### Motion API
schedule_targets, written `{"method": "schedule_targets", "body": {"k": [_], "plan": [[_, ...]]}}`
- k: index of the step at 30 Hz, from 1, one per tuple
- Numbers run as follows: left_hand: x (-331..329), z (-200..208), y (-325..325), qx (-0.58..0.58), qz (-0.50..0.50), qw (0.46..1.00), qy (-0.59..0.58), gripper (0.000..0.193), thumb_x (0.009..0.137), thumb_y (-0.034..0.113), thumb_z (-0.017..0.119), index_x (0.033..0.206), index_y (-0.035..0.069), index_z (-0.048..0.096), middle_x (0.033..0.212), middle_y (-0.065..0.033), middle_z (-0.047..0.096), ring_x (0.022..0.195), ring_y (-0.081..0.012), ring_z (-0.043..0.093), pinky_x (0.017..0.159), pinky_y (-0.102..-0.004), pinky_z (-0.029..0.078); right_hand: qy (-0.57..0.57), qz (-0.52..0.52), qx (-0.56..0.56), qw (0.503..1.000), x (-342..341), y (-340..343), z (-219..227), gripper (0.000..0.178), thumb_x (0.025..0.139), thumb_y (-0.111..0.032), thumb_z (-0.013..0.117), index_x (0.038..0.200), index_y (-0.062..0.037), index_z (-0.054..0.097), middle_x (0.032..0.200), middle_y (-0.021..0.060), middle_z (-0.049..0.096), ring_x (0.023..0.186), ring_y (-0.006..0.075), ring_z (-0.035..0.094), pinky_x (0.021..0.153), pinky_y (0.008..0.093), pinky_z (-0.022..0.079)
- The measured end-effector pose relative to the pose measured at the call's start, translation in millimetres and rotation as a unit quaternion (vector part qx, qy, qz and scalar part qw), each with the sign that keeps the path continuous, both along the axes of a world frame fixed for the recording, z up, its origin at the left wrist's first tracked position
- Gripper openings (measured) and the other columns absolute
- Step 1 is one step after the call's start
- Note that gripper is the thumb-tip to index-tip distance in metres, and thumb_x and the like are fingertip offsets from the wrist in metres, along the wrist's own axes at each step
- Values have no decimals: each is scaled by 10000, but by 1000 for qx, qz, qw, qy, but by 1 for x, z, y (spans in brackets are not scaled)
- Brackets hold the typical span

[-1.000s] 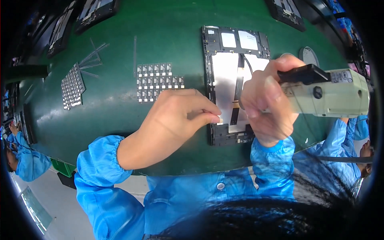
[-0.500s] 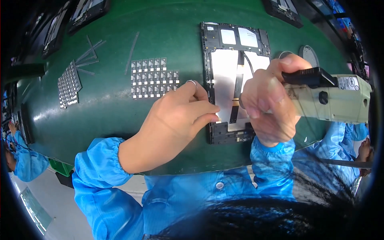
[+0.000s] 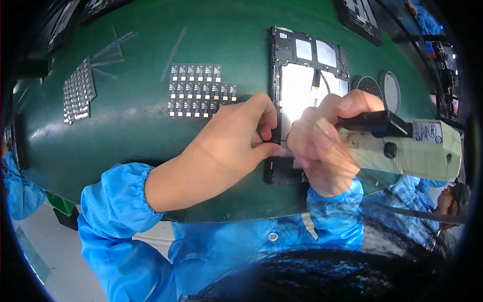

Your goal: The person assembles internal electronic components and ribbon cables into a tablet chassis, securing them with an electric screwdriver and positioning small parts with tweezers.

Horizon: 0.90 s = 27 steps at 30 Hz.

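Observation:
My right hand [image 3: 324,151] is wrapped around an electric screwdriver [image 3: 427,156] with a pale green body and a black lever, held sideways with its front end pointing left. Below it lies an opened tablet-like device [image 3: 309,53], a black frame with bright silver plates. At the left edge of that frame, my left hand [image 3: 226,133] has its thumb and curled fingers drawn together close to the screwdriver's front end. Whatever sits between those fingers is too small to make out. My right hand covers the lower right of the device.
Left of the device lies a sheet of small rectangular parts [image 3: 193,90] in rows. Farther left are another sheet [image 3: 79,93] and loose clear strips [image 3: 108,55]. Two round dishes [image 3: 390,93] stand at right; one holds dark bits. Another device [image 3: 359,17] lies far right.
Relative to the device, my right hand and the screwdriver have moved left, closer to my left hand. The left fingers have curled more. The whole view has shifted slightly.

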<state>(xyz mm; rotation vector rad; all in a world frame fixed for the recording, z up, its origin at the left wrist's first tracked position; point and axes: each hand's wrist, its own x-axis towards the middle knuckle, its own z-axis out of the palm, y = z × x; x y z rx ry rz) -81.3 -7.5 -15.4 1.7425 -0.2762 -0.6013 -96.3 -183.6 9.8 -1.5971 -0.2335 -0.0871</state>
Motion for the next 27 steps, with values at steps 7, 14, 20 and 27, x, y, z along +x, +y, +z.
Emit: {"method": "schedule_targets", "body": {"k": [7, 14, 20, 27], "plan": [[4, -2, 3, -4, -30, 1000, -4, 319, 785, 0, 747, 992, -33, 507, 863, -170, 633, 781, -311, 690, 663, -377, 540, 47, -6, 1, 999, -2, 1, 0, 348, 921, -48, 643, 1154, -158, 410, 736, 25, 436, 510, 156, 436, 456, 308, 371], [4, -4, 3, -2, -41, 999, -18, 307, 785, -46, 715, 1013, -49, 509, 885, -172, 641, 792, -281, 739, 667, -341, 576, 41, 19, 10, 999, -2, -3, -6, 326, 932, -62, 642, 1156, -150, 421, 744, 38, 445, 493, 168, 440, 460, 319, 377], [3, -6, 2, -4, -35, 999, -27, 296, 795, -45, 709, 1013, -51, 509, 901, -183, 658, 779, -294, 738, 668, -345, 580, 34, 36, -6, 999, -1, -2, -5, 323, 938, -75, 645, 1164, -141, 424, 749, 60, 472, 487, 171, 443, 458, 330, 386], [3, -5, 3, -10, -39, 999, -25, 292, 801, -33, 709, 1017, -54, 512, 931, -209, 670, 775, -292, 736, 648, -356, 568, 31, 2, 54, 998, -1, 12, -11, 303, 862, 7, 664, 1054, -75, 444, 735, 75, 540, 530, 147, 499, 469, 298, 407]]}}
